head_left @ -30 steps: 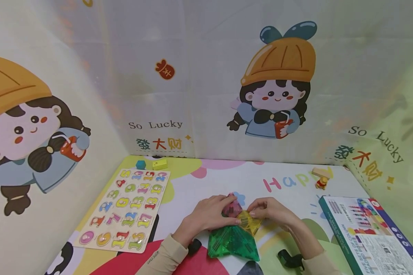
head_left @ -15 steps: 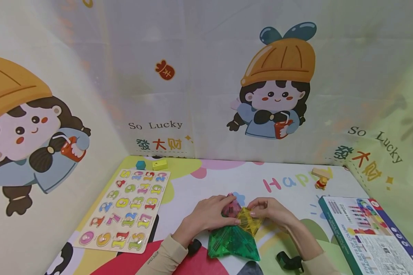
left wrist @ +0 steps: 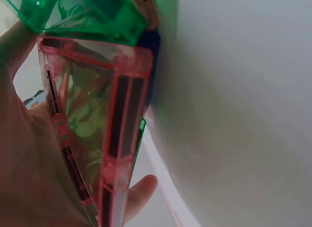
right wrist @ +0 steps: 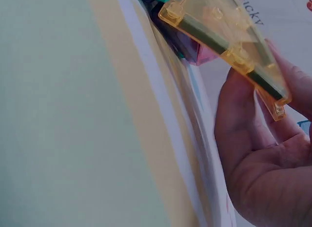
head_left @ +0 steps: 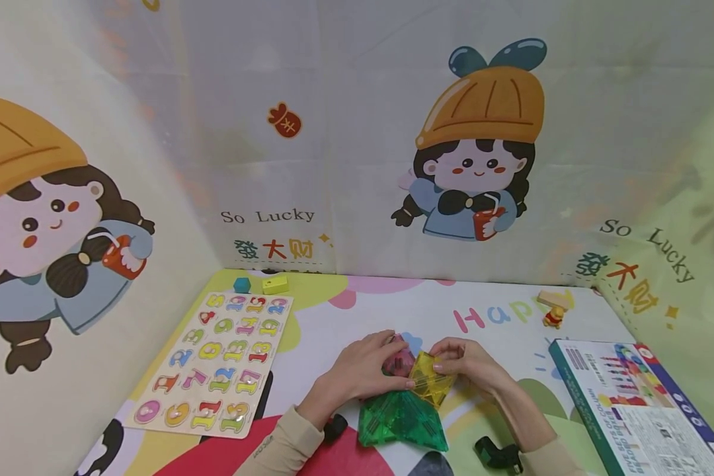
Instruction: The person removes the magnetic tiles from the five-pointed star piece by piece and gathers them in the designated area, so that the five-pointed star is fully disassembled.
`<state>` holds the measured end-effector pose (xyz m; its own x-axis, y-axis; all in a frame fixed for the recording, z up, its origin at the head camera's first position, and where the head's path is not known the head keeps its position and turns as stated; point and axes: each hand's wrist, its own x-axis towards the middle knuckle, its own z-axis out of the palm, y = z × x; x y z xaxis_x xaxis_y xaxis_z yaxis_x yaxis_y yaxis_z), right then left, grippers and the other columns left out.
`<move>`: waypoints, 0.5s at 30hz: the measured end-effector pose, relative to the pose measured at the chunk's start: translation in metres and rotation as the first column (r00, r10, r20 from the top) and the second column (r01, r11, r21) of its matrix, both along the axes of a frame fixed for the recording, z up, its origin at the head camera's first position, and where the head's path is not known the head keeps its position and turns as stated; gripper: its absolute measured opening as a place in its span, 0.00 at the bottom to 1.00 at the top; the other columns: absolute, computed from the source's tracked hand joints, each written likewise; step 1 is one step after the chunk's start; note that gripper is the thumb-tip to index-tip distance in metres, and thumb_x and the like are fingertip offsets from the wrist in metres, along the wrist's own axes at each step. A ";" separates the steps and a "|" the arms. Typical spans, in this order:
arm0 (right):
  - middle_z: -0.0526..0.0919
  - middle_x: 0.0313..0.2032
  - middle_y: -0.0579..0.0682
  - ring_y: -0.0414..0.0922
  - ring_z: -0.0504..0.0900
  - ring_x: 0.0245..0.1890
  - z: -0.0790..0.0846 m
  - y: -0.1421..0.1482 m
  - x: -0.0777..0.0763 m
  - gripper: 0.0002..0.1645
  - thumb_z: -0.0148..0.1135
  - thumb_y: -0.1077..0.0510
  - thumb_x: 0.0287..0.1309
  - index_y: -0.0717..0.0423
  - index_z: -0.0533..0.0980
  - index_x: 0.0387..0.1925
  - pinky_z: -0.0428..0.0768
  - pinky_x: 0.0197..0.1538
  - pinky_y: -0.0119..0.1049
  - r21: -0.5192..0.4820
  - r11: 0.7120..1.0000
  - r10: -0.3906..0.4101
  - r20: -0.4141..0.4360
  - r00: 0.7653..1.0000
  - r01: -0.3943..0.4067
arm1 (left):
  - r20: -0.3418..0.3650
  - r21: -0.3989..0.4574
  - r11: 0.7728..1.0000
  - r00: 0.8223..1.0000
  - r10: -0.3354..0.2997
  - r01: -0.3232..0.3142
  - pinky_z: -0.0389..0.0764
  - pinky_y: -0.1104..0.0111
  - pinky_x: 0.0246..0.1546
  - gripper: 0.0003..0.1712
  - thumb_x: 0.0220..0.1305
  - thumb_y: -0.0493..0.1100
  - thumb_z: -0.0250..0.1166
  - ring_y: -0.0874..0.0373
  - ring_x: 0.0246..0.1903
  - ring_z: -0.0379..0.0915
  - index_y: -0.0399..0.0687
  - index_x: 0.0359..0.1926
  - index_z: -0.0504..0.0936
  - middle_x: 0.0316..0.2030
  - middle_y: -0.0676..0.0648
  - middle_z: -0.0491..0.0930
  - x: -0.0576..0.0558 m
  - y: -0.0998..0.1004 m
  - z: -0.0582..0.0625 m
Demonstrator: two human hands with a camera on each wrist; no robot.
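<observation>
My left hand [head_left: 363, 373] curls round a see-through pink magnetic tile [head_left: 397, 363], its thumb pointing to a yellow triangular magnetic tile [head_left: 433, 383]. The right hand [head_left: 475, 365] pinches this yellow tile by its outer corner, thumb in front. Below both stand green magnetic tiles [head_left: 401, 420], joined and leaning together on the table. In the left wrist view the pink tile [left wrist: 109, 114] shows dark magnet strips along its edges, close under green plastic. The right wrist view has the yellow tile [right wrist: 229, 41] between thumb and fingers, its far end over the other tiles.
A wooden number puzzle board [head_left: 214, 363] lies left. Behind it are a blue block [head_left: 242, 285] and a yellow block [head_left: 275, 285]. At right are a flat toy box [head_left: 636, 403], a small bear figure [head_left: 553, 317] and a wooden block [head_left: 552, 300]. A black object [head_left: 498, 455] lies near the right sleeve.
The yellow tile has tilted a little, its top edge now higher beside the pink tile. Both hands keep nearly the same places.
</observation>
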<state>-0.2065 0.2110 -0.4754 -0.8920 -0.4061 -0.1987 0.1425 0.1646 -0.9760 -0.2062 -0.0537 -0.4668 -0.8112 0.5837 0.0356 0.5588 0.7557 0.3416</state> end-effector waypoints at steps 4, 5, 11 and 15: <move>0.85 0.31 0.44 0.38 0.83 0.31 0.001 0.002 0.000 0.17 0.67 0.63 0.59 0.67 0.75 0.47 0.82 0.38 0.31 -0.017 1.000 -0.017 -0.002 1.000 0.017 | -0.033 0.044 0.998 0.998 -0.051 0.052 0.67 0.48 0.67 0.31 0.59 0.76 0.57 0.51 0.74 0.57 0.74 0.59 0.80 0.74 0.51 0.62 0.002 0.001 0.004; 0.84 0.31 0.44 0.38 0.83 0.31 0.002 0.003 -0.001 0.17 0.67 0.62 0.59 0.66 0.75 0.47 0.82 0.38 0.31 -0.028 0.999 -0.022 0.007 1.000 0.022 | -0.039 0.058 0.996 0.997 -0.067 0.069 0.66 0.47 0.67 0.27 0.60 0.74 0.59 0.50 0.74 0.57 0.74 0.56 0.82 0.73 0.51 0.63 0.004 0.002 0.005; 0.83 0.31 0.45 0.41 0.86 0.29 0.004 0.017 -0.005 0.12 0.62 0.64 0.64 0.60 0.75 0.48 0.84 0.37 0.31 -0.170 0.985 -0.026 0.076 0.997 0.039 | -0.019 0.133 0.980 0.989 -0.145 0.146 0.63 0.48 0.70 0.10 0.64 0.60 0.64 0.49 0.74 0.57 0.70 0.40 0.89 0.68 0.52 0.71 0.010 0.008 0.007; 0.83 0.33 0.46 0.41 0.88 0.32 0.007 0.030 -0.011 0.11 0.57 0.66 0.67 0.60 0.72 0.49 0.85 0.41 0.33 -0.248 0.963 -0.091 0.079 0.993 0.108 | -0.026 0.145 0.972 0.983 -0.183 0.185 0.62 0.52 0.71 0.08 0.65 0.57 0.65 0.49 0.74 0.58 0.68 0.39 0.90 0.65 0.53 0.75 0.011 0.011 0.008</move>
<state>-0.2180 0.2408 -0.4687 -0.9187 -0.3601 -0.1621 0.2118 -0.1030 -0.9719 -0.1955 -0.0428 -0.4590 -0.6895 0.7103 0.1415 0.6883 0.5820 0.4330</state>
